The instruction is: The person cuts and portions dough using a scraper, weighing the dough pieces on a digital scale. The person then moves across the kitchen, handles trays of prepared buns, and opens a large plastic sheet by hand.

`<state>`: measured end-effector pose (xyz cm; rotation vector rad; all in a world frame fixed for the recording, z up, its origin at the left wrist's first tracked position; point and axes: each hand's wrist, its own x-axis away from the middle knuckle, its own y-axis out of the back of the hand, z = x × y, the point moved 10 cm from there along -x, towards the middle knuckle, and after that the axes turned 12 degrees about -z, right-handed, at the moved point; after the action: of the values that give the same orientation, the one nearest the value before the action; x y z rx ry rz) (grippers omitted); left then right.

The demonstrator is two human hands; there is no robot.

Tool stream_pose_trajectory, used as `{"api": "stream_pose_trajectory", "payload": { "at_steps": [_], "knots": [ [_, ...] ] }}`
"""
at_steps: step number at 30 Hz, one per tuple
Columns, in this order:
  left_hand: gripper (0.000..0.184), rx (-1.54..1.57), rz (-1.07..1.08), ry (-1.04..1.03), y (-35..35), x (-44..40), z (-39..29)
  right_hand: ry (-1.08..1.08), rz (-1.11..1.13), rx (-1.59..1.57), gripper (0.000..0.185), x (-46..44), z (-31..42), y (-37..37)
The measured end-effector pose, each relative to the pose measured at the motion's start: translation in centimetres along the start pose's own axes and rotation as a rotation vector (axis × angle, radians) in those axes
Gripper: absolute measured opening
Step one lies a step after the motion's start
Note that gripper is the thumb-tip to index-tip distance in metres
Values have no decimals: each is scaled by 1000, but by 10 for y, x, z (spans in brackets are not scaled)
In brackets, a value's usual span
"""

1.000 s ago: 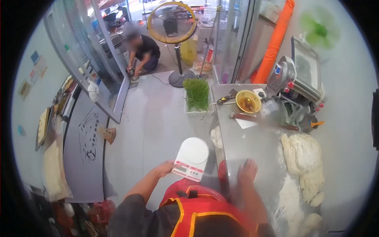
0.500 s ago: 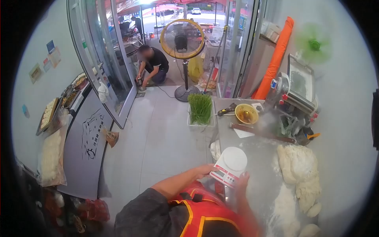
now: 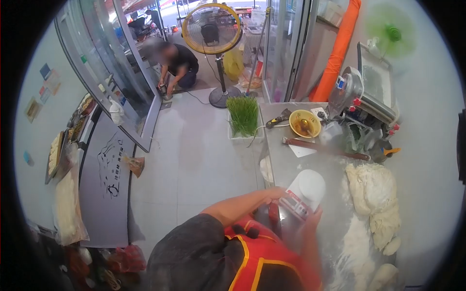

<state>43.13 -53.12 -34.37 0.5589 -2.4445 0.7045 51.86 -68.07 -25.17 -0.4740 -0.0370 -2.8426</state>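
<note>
A white kitchen scale (image 3: pixel 297 203) with a round platform and a red-and-white front panel is between my hands, at the near-left edge of the metal worktable (image 3: pixel 286 167). My left hand (image 3: pixel 276 195) grips its left end, fingers closed at the corner. My right hand (image 3: pixel 313 220) holds the opposite end near the buttons. The scale's platform carries nothing. Whether its base touches the tabletop, I cannot tell. To the right of the scale, a large lump of dough (image 3: pixel 374 194) lies beside scattered flour (image 3: pixel 352 247).
Behind the scale lie a brown wooden rod (image 3: pixel 325 148) and a yellow bowl (image 3: pixel 305 123) with a spoon. A dough-rolling machine (image 3: pixel 374 92) stands back right. Green chives (image 3: pixel 242 116) fill a white crate left of the table. A person (image 3: pixel 177 65) crouches by the doorway near a standing fan (image 3: pixel 212 29).
Both hands have moved the scale to the right, further over the worktable, and it is turned slightly. The camera view has shifted a little. The crouching person stays in place.
</note>
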Motion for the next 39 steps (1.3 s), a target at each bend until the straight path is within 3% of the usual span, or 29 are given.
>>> {"api": "stream_pose_trajectory", "payload": {
  "at_steps": [3, 7, 12, 16, 19, 22, 25, 28, 34, 37, 39],
  "knots": [
    [33, -77, -19, -57, 0, 3, -44, 3, -17, 38, 67, -33, -13, -10],
    [33, -215, -135, 29, 29, -40, -48, -85, -30, -79, 68, -43, -8, -33],
    [35, -665, -37, -147, 47, -73, -54, -162, -65, -87, 69, -32, 12, -57],
    [52, -918, -126, -299, 42, -40, -93, -12, -86, -13, 69, -70, -18, -44],
    [47, -896, -197, -268, 39, -23, -104, -36, -117, 38, 67, -62, -8, -43],
    [31, -1014, -264, -518, 38, -37, -94, 43, -162, 98, 65, -65, -5, -36],
    [27, -973, -402, -607, 40, -29, -97, 135, -147, 208, 67, -76, -19, -28],
    [29, -965, -358, -480, 41, -32, -92, 210, -127, 389, 70, -77, -30, -18],
    [24, -955, -361, -592, 49, -54, -83, 437, -244, 807, 76, -65, -5, -24],
    [24, -1254, -208, -966, 30, -53, -77, 540, -277, 866, 80, -68, -17, -26],
    [24, -907, -300, -600, 52, -47, -87, 543, -313, 899, 81, -68, -27, -20]
  ]
}}
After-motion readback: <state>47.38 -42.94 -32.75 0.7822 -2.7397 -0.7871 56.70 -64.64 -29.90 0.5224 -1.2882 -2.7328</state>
